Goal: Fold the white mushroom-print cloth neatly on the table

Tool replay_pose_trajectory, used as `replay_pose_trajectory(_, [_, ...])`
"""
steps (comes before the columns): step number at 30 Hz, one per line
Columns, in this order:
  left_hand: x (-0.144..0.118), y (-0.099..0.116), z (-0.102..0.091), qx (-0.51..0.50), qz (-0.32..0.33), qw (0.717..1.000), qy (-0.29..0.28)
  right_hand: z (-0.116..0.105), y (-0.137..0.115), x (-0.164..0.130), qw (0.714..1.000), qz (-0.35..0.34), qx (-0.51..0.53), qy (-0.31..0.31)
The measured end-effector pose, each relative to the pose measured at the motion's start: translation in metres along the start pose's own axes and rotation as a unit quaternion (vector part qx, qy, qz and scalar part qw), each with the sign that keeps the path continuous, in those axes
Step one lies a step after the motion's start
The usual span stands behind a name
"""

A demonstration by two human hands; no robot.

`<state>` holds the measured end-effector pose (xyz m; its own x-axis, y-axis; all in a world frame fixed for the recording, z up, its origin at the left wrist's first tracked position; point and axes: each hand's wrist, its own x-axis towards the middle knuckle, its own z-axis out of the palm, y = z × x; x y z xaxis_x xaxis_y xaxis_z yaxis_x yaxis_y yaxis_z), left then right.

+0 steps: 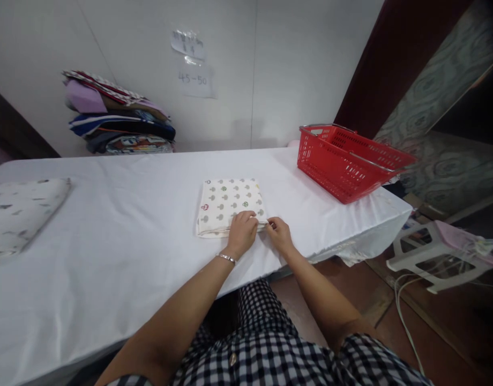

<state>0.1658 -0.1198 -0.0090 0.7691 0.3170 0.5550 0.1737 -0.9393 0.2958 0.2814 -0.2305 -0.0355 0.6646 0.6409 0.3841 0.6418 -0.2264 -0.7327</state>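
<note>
Two hands meet at the middle of the frame: the left hand (pixel 241 231) lies curled on one folded printed cloth (pixel 229 205), while the right hand (pixel 278 234) has its fingers (pixel 271 223) pinching that cloth's near right corner. One red basket (pixel 346 161) stands on the desk (pixel 110 241) at right, one stack of fabrics (pixel 118 115) upper left. One wall note (pixel 195 79) reads "45-50".

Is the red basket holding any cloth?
No, the red basket on the table's right end looks empty; the folded printed cloth lies apart from it, under both hands.
</note>
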Motion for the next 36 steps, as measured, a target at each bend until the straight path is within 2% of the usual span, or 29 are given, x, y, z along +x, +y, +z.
replay_pose_trajectory(5, [-0.008,0.004,0.002,0.037,0.006,0.999,0.011,0.0,0.0,0.0,1.0,0.0,0.013,-0.001])
replay_pose_trajectory(14, [0.002,0.011,0.005,0.059,0.012,0.998,0.003,0.001,0.002,0.0,1.0,-0.014,0.014,0.005])
replay_pose_trajectory(26, [0.002,0.008,0.014,0.031,0.071,0.997,-0.01,0.0,0.0,0.0,1.0,0.001,-0.003,0.01])
replay_pose_trajectory(36, [0.003,0.006,0.016,0.029,0.06,0.998,-0.009,0.0,-0.001,-0.002,1.0,-0.023,0.005,-0.01])
